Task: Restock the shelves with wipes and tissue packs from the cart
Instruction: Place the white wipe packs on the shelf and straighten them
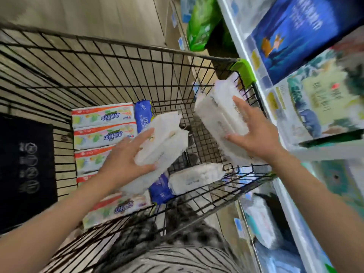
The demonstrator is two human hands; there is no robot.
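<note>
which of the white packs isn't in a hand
The white pack lying in the cart beside a blue pack; the left hand and right hand each hold another.

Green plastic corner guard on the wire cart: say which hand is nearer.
Right. The right hand, holding a white tissue pack, is below the green guard; the left hand holds a second pack farther left.

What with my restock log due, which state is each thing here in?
Left grip: holds left white pack, lifted over the cart.
Right grip: holds right white pack, lifted near the shelf.
Cart: holds colourful tissue packs lying flat.
Third white pack: lying in cart.
Shelf: stocked with packs.
</note>
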